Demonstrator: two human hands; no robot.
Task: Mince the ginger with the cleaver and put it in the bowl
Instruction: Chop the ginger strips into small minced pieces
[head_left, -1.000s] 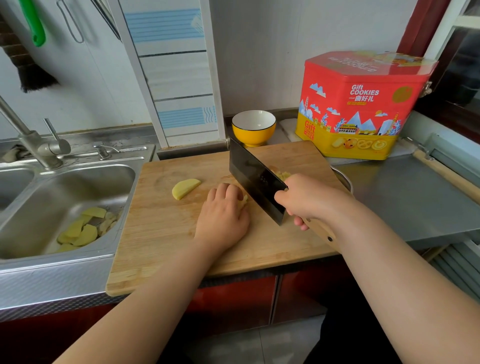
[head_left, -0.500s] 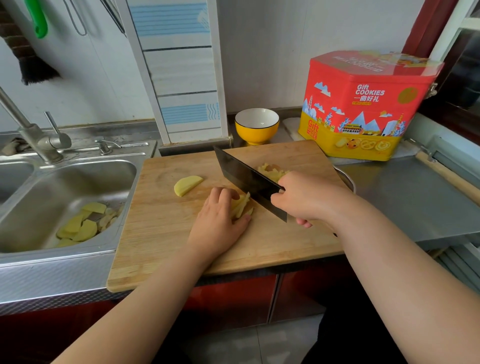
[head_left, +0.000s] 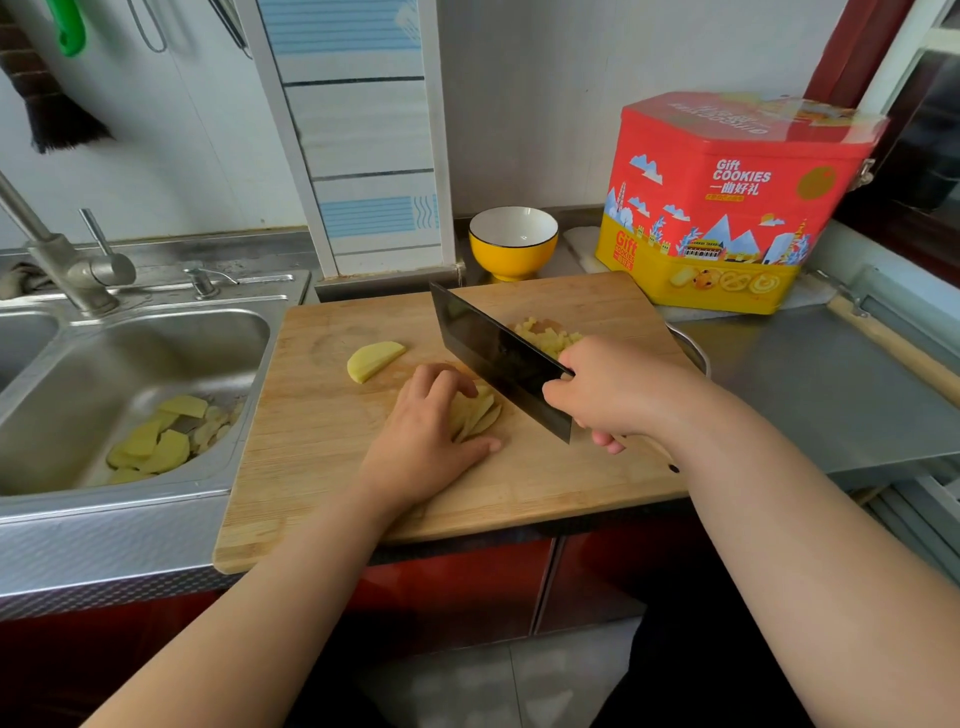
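Gripping the cleaver (head_left: 498, 358) mid-board (head_left: 311, 467), right hand (head_left: 618, 389) curls round its handle; left hand (head_left: 431, 441) curls on ginger slices (head_left: 480, 413). Minced pile (head_left: 545, 335) near board's right edge; one slice (head_left: 374, 359) left of center. Bowl (head_left: 513, 243) past far edge.

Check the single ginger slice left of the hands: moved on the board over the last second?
No. The lone ginger slice lies at the same spot on the cutting board, left of the left hand.
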